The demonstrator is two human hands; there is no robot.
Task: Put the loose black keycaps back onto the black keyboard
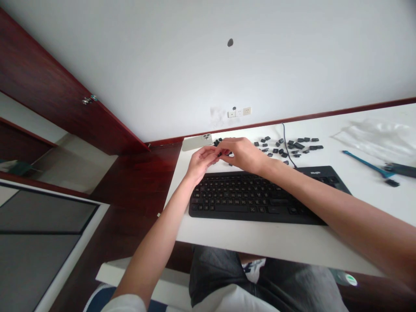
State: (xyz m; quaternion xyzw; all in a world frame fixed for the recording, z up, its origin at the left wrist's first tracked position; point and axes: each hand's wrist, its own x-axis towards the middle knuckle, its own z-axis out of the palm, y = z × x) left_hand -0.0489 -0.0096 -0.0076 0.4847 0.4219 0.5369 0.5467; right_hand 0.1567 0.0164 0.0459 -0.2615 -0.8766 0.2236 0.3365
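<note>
Above the far left edge of a black keyboard [234,208], my two hands meet at the fingertips. My left hand [202,163] is closed, with its fingers pinched around a small black keycap [219,154]. From the other side my right hand [243,154] reaches in, thumb and fingers closed on the same keycap, which the fingers mostly hide. Loose black keycaps [281,151] lie scattered on the table behind the keyboard, some partly hidden by my right hand. My right forearm crosses over the keyboard's right part.
A phone [196,142] lies at the white table's [260,242] far left corner. The keyboard cable [286,138] runs toward the wall. To the right are a blue brush [367,163], a dark-handled tool [403,169] and a clear plastic bag [377,134].
</note>
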